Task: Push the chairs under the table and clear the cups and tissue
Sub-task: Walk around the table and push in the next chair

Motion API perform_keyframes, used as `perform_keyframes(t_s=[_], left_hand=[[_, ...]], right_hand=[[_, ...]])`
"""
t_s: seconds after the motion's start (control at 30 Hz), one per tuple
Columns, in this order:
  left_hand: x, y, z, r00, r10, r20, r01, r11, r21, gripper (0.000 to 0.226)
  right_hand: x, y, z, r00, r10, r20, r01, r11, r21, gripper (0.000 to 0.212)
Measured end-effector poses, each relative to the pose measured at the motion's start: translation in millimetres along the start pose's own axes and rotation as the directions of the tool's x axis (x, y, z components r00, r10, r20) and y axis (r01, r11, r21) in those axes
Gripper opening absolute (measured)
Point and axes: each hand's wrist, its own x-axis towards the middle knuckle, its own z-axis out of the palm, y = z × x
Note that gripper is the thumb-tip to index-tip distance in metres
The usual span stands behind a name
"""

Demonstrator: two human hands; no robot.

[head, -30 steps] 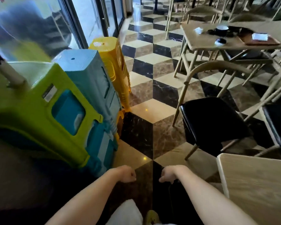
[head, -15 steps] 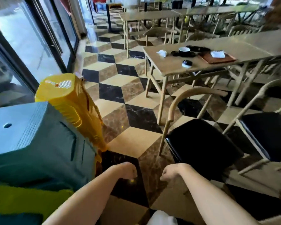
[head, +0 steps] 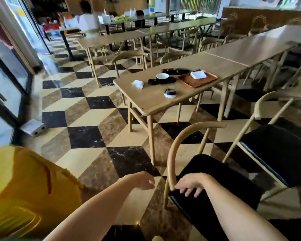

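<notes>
Both forearms reach forward, low. The right hand (head: 190,186) droops, fingers loosely spread, resting on the near chair (head: 215,180) seat's edge; the left hand (head: 143,180) hangs loosely curled, empty. That chair's back faces the table (head: 151,101), which carries tissue (head: 138,83), cups (head: 170,93) and a tray (head: 198,79).

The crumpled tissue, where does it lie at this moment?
The crumpled tissue lies on the wooden table near its left end, just left of the white cup in the head view.
</notes>
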Motion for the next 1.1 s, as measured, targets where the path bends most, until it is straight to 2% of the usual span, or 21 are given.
perform_keyframes(t_s=[0.17,0.33,0.43,0.53,0.6,0.67,0.73,0.8,0.87,0.93,1.0,1.03,1.1], left_hand=[[64.5,13.1,-71.2,0.985,0.16,-0.061,-0.157,0.987,0.038,0.036],[131.1,39.0,-113.9,0.948,0.3,-0.109,-0.29,0.952,0.097,0.041],[174.5,54.0,-125.4,0.911,0.408,-0.055,-0.389,0.897,0.211,0.045],[218.0,63.3,-133.0,0.829,0.548,0.108,-0.538,0.732,0.417,0.044],[241.3,65.6,-140.7,0.769,0.602,0.216,-0.614,0.6,0.513,0.041],[259.2,65.8,-152.1,0.678,0.654,0.335,-0.68,0.386,0.623,0.037],[270.2,62.4,-161.8,0.591,0.673,0.445,-0.726,0.203,0.657,0.035],[279.1,58.2,-170.4,0.515,0.687,0.513,-0.762,0.094,0.64,0.036],[281.9,56.5,-178.5,0.467,0.675,0.571,-0.795,0.038,0.606,0.038],[282.5,59.6,-184.8,0.413,0.665,0.623,-0.817,-0.032,0.575,0.04],[284.3,63.7,-189.5,0.381,0.653,0.654,-0.819,-0.09,0.567,0.042],[287.3,64.4,-191.9,0.372,0.649,0.663,-0.816,-0.111,0.567,0.044],[299.0,65.4,-195.4,0.321,0.651,0.688,-0.805,-0.194,0.56,0.05]], right_hand=[[30.8,6.0,-49.9,0.997,0.056,-0.049,-0.045,0.979,0.2,0.049],[57.0,1.8,-68.4,0.985,0.083,-0.153,-0.016,0.919,0.394,0.041],[69.5,0.2,-71.1,0.974,0.118,-0.192,-0.002,0.857,0.516,0.036],[83.5,-2.0,-68.1,0.943,0.21,-0.258,0.015,0.747,0.664,0.034],[96.4,-4.1,-62.8,0.933,0.264,-0.246,0.026,0.63,0.776,0.037],[102.9,-12.4,-58.9,0.922,0.31,-0.232,0.04,0.52,0.853,0.049],[107.7,-25.0,-51.5,0.907,0.363,-0.214,0.033,0.444,0.895,0.07],[113.7,-41.8,-44.1,0.884,0.405,-0.232,0.033,0.443,0.896,0.079],[119.4,-57.4,-34.8,0.826,0.472,-0.307,0.039,0.496,0.867,0.07],[123.3,-73.2,-27.2,0.758,0.553,-0.346,0.043,0.487,0.872,0.062],[127.4,-86.3,-24.3,0.701,0.625,-0.342,-0.012,0.491,0.871,0.061],[131.4,-90.9,-23.3,0.656,0.67,-0.347,-0.053,0.501,0.864,0.057],[138.1,-100.8,-21.8,0.523,0.758,-0.39,-0.104,0.511,0.853,0.046]])
